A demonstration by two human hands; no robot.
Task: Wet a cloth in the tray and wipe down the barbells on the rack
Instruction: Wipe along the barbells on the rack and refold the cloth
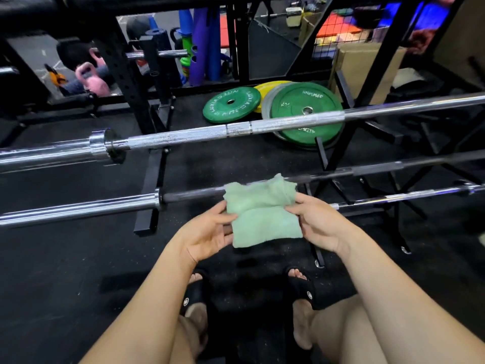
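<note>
A folded pale green cloth (262, 214) is held in front of me, just above the lower barbell. My left hand (210, 232) pinches its left edge and my right hand (315, 222) pinches its right edge. Behind the cloth runs a dark-shafted barbell (78, 206) with a chrome sleeve on the left. Higher up lies a chrome barbell (199, 134) across the black rack (149, 195). A third thin bar (409, 195) shows at the right. No tray is in view.
Green weight plates (307, 111) and a yellow one lie on the black floor behind the rack. Pink kettlebells (91, 80) and blue and purple rollers stand further back. My sandalled feet (301, 287) are below the hands.
</note>
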